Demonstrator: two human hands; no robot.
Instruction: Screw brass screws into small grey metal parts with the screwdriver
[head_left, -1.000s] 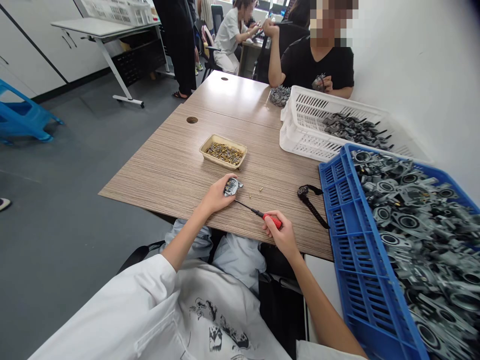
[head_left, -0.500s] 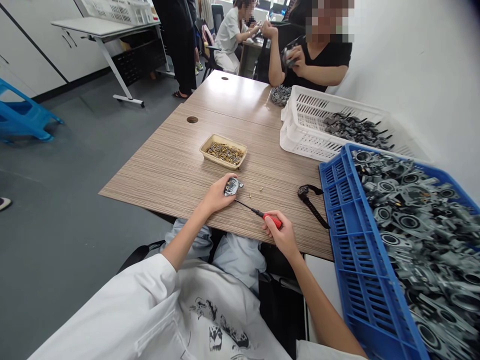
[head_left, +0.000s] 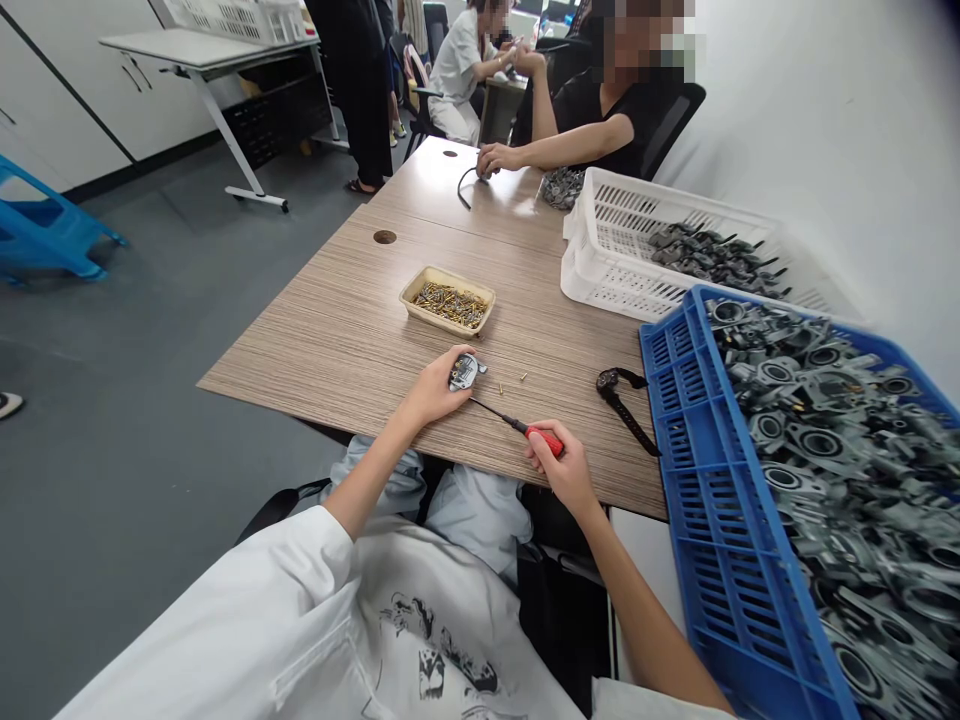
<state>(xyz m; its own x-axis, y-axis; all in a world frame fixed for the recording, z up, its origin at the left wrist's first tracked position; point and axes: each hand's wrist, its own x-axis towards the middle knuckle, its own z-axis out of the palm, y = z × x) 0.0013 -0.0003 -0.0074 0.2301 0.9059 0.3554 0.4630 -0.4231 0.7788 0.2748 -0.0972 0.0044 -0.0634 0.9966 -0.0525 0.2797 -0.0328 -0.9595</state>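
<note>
- Head view, now: seated worker at wood-grain desk, both hands over near edge.
- L hand: curled round small grey metal part, thumb on near side, fingers on far side; part held just above or on desktop (can't tell which), near side of screw tray.
- R hand: wrapped round red handle of screwdriver; shaft slants up-left, tip by L thumb, at near edge of part. Tip seated in a screw or merely alongside: can't tell.
- Loose screws: two, one just R of part, other a bit farther R; both apart from hands.
- Surroundings: black watch near blue crate, which is heaped w/ metal castings; white crate beyond.
- Step in hand (judged): screwdriver work on part, prob. fastening; completion not readable at this res.
- Next move (judged): calls for firm L grip, tip square in screw head, shaft in line w/ screw axis; main risk = slip toward L thumb.
</note>
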